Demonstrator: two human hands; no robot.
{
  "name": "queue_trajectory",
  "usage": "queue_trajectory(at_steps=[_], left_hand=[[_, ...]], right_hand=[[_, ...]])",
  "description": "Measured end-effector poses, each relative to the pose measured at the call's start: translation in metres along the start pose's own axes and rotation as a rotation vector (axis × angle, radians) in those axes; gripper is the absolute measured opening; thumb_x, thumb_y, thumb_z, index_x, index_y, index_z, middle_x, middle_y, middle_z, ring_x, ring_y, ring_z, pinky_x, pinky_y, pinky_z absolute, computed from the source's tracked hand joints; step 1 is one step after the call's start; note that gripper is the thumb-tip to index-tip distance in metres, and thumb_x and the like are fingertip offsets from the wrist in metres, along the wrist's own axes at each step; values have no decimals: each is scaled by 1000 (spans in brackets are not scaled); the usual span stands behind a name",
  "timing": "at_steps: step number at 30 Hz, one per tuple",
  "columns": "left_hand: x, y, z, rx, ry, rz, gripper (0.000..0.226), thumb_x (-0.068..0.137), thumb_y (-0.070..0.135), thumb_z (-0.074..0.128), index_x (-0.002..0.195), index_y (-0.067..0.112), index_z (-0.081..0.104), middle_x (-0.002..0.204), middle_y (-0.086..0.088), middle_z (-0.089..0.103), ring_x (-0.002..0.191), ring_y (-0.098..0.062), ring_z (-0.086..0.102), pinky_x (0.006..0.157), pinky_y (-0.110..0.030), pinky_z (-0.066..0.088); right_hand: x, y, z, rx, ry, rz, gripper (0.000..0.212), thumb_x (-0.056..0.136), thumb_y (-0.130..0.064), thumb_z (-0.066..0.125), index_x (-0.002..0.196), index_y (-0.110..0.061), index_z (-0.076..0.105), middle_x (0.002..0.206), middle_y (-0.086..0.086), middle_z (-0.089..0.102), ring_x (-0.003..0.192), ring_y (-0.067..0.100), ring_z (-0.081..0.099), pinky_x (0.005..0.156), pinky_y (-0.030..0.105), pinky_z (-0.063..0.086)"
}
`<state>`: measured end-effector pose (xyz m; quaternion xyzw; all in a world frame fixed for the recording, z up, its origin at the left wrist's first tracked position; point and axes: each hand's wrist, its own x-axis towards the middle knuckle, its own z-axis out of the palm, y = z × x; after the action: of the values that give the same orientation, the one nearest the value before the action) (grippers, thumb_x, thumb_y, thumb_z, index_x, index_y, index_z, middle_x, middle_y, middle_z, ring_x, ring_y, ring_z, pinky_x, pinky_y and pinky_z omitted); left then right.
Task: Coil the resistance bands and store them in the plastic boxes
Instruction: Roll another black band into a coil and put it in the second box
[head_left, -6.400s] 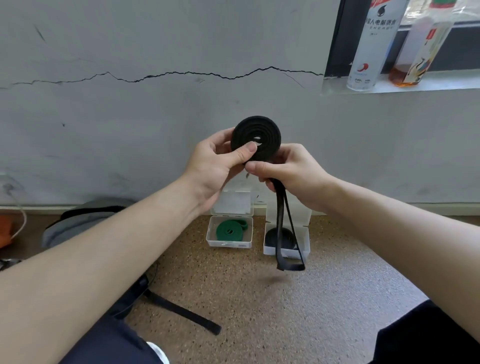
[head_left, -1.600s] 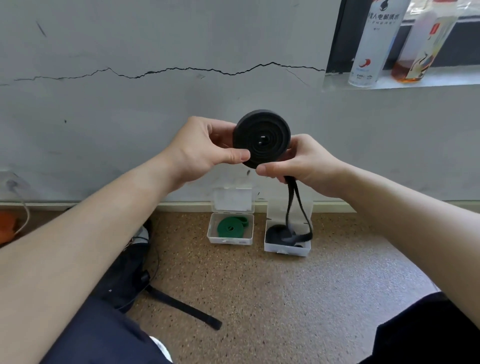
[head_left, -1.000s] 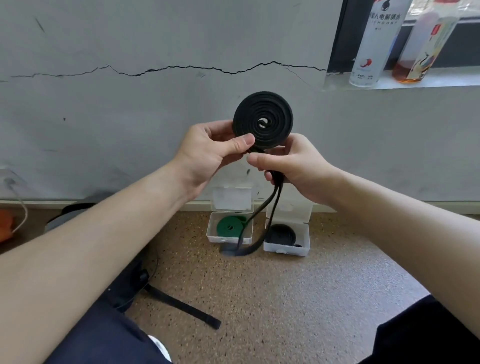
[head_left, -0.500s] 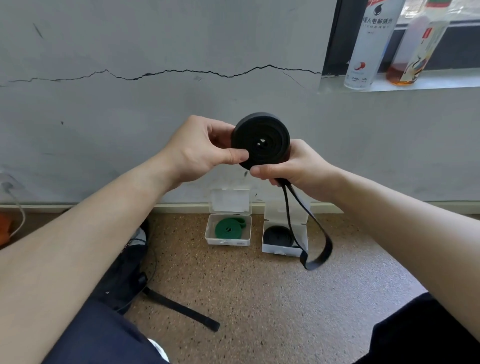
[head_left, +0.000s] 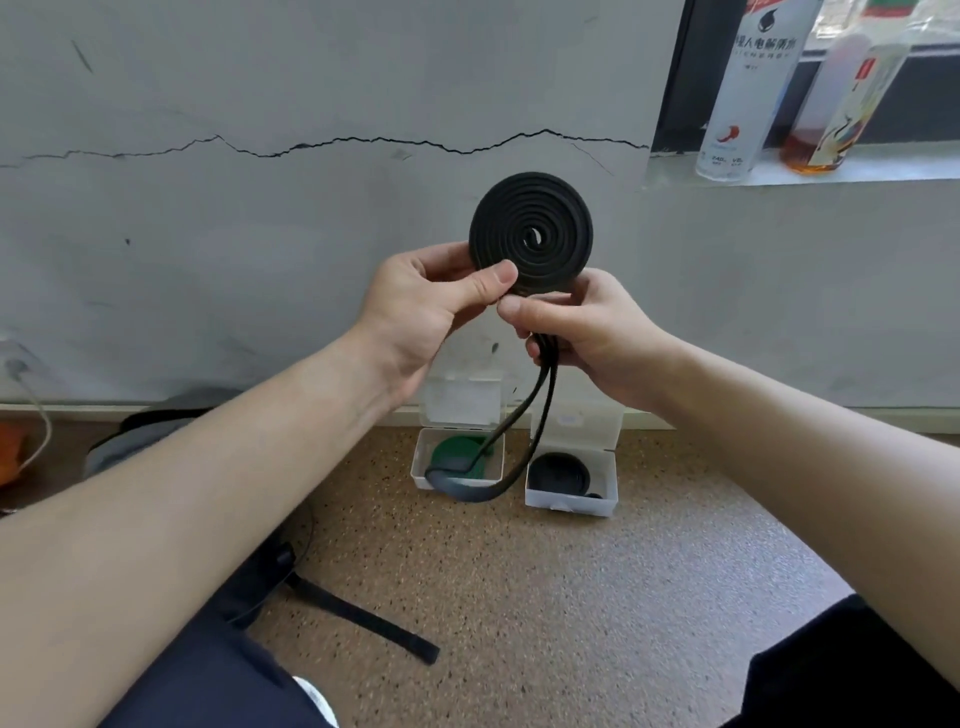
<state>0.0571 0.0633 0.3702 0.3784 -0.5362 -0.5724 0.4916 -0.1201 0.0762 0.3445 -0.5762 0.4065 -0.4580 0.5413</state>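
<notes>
Two hands, the left hand (head_left: 431, 301) and the right hand (head_left: 587, 332), hold a black resistance band (head_left: 530, 236) up in front of the grey wall (head_left: 260, 260). Most of it is wound into a flat round coil that stands above the hands. The left hand pinches the coil's low left edge, thumb in front. The right hand grips the band just under the coil, fingers curled round it. The loose end (head_left: 519, 447) hangs down as a long loop and swings left, in front of the boxes. Far off by the wall, on the speckled floor (head_left: 519, 597), sit two open plastic boxes. The left box (head_left: 422, 478) has a green coiled band (head_left: 457, 452) in it. The right box (head_left: 571, 508) has a black coiled band (head_left: 558, 470) in it.
</notes>
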Motion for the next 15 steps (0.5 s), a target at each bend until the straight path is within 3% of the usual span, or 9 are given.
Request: queue_trajectory(at_steps=[4, 10, 15], left_hand=[[4, 4, -14, 137, -31, 55, 39, 69, 16, 78, 107, 7, 74, 106, -9, 76, 103, -21, 71, 95, -30, 54], [6, 9, -22, 462, -98, 124, 26, 77, 8, 82, 101, 16, 77, 95, -1, 79, 90, -14, 74, 78, -20, 55], [6, 9, -24, 428, -76, 60, 24, 81, 14, 80, 105, 18, 76, 96, 2, 78, 89, -10, 70, 82, -24, 54]], right_hand=[[-3, -2, -10, -103, -66, -12, 21, 87, -10, 75, 107, -10, 67, 66, -12, 64, 59, 5, 54, 62, 22, 46], [-1, 1, -14, -172, -80, -41, 12, 83, -7, 79, 90, -13, 70, 75, -9, 67, 63, 8, 53, 58, 24, 42], [1, 5, -8, -99, -53, -3, 12, 79, -16, 81, 86, -15, 71, 70, -4, 60, 63, 10, 51, 56, 23, 41]])
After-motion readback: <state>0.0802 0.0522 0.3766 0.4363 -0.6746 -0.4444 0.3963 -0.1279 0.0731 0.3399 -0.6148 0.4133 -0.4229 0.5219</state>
